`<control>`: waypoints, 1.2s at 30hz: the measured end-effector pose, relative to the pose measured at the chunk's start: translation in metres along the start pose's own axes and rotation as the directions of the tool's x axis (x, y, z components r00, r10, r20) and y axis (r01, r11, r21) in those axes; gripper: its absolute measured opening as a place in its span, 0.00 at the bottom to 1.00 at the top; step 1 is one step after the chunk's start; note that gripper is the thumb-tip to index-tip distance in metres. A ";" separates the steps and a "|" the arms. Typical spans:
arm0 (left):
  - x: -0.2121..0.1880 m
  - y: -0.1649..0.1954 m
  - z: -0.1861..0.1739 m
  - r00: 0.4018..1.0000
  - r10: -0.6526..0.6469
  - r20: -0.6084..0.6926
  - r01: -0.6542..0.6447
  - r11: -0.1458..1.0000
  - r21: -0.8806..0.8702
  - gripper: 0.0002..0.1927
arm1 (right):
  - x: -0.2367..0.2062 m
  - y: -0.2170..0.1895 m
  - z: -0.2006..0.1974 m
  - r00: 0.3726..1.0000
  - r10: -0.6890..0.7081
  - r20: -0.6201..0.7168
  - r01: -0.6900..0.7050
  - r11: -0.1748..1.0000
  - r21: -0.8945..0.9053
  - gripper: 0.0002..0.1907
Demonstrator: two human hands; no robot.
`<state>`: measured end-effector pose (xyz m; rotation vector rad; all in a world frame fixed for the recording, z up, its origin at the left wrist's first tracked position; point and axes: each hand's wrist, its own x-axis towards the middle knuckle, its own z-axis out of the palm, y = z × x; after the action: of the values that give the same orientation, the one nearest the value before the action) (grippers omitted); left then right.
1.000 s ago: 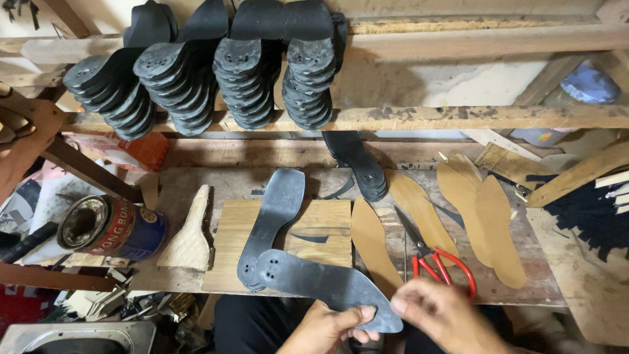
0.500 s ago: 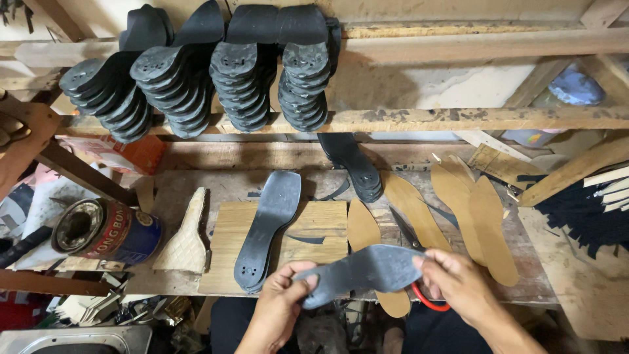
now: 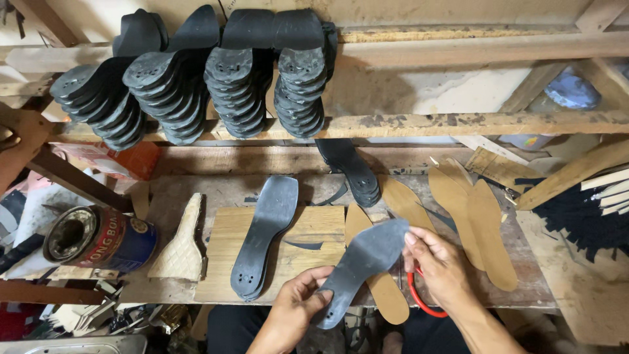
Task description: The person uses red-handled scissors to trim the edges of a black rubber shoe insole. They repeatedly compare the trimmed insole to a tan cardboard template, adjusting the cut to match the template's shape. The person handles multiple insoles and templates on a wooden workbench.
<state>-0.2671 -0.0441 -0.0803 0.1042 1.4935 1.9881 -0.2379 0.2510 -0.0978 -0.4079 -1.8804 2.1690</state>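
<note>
This is a small shoemaker's workshop, rough and crowded. A worn wooden workbench (image 3: 196, 196) carries a pale cutting board (image 3: 308, 226) near its front edge, with a dark grey insole (image 3: 265, 233) lying on it and tan insoles (image 3: 481, 219) spread toward the bench's right end. Above the back edge, a rough timber shelf (image 3: 458, 122) holds rows of stacked black rubber soles (image 3: 229, 85). An open glue tin (image 3: 98, 237) lies on its side at the left end beside a pale shoe last (image 3: 180, 246). Red-handled scissors (image 3: 419, 298) sit at the front edge, and offcuts and scraps litter the space below the bench's left corner.
</note>
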 end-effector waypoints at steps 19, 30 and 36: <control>0.060 -0.019 0.032 0.991 0.128 -0.036 -0.131 0.898 -0.419 0.31 | 0.011 0.009 0.020 0.988 -0.155 -0.020 0.133 0.900 -0.415 0.14; 0.066 -0.023 0.042 0.991 0.135 -0.013 -0.123 0.852 -0.509 0.28 | 0.009 0.012 0.017 0.977 -0.212 0.011 0.194 0.868 -0.458 0.13; 0.073 -0.019 0.047 0.987 0.151 -0.055 -0.157 0.831 -0.534 0.31 | 0.013 0.012 0.014 0.990 -0.142 0.006 0.131 0.892 -0.433 0.14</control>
<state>-0.2967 0.0371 -0.1033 -0.0263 0.8990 2.4693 -0.2554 0.2412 -0.1088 -0.3649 -2.2989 1.6384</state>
